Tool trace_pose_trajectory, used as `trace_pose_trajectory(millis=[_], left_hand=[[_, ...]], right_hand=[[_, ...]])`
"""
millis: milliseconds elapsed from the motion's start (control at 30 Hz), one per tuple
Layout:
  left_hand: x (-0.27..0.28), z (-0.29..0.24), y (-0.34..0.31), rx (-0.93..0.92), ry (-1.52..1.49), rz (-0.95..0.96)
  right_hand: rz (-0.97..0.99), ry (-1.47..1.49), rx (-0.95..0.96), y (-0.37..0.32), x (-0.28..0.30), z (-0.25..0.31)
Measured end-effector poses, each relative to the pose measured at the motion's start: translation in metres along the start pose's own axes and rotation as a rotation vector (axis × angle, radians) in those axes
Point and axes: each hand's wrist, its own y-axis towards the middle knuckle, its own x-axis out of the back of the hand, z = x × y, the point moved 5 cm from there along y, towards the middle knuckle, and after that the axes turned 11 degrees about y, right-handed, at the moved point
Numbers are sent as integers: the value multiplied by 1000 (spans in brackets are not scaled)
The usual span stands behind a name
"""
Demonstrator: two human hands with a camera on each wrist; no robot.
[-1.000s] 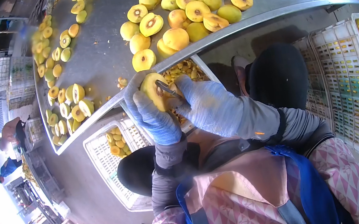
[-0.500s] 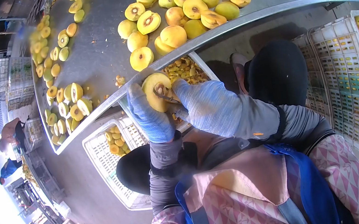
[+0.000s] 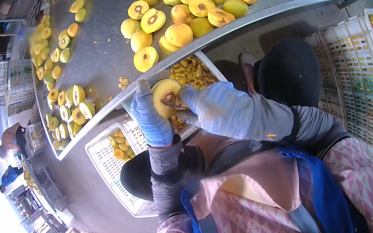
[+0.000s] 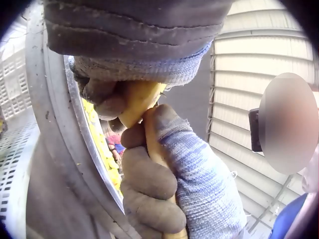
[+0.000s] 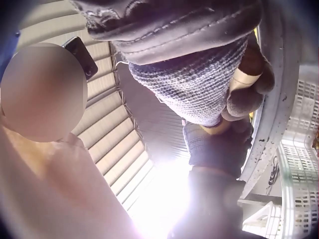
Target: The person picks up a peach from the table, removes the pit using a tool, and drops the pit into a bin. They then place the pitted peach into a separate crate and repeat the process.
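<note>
Fruit half cupped in one hand, tool tip at its middle, just off the table's near edge

The halved fruit (image 3: 161, 89) is just off the near edge of the metal table (image 3: 103, 42), on the person's side. Its cut face is turned towards the person, presumably so that its brown middle is in plain sight and within the tool's reach. The left hand (image 3: 152, 119) has its fingers curled round the fruit, which probably keeps it from turning under pressure. The right hand (image 3: 224, 108) grips the wooden handle (image 4: 153, 142) of a thin metal tool (image 3: 174, 105), its fingers wrapped round the wood, a hold that seems suited to pushing firmly. The tool's tip meets the brown middle.

Below the table's near edge lie small fruit scraps (image 3: 192, 74); holding the fruit close to them likely lets loose bits drop there. On the table, one group of fruit (image 3: 179, 35) sits close to the near edge, probably for easy reach, and more halves (image 3: 86, 109) lie towards its left end. Off the table's near side, a white crate (image 3: 103, 170) with fruit stands to the left, and larger crates (image 3: 352, 77) to the right.
</note>
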Motion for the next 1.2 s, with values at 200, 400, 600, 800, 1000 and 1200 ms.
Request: trace_pose_trajectory(millis=[200, 400, 600, 800, 1000, 1200], left_hand=[[-15, -10, -6, -93, -59, 41], [-3, -13, -6, -270, 399, -45], [-4, -14, -4, -295, 305, 142], [-15, -27, -6, -362, 315, 85], [-2, -2, -10, -342, 320, -41], [-6, -3, -12, -312, 264, -46]], right_hand=[[23, 128, -84, 0, 0, -4], [104, 269, -184, 1, -13, -13], [33, 779, -112, 6, -14, -15], [453, 1828, -876, -9, -18, -14], [455, 1395, -788, -3, -9, -14], [545, 1733, -819, -4, -17, -22]])
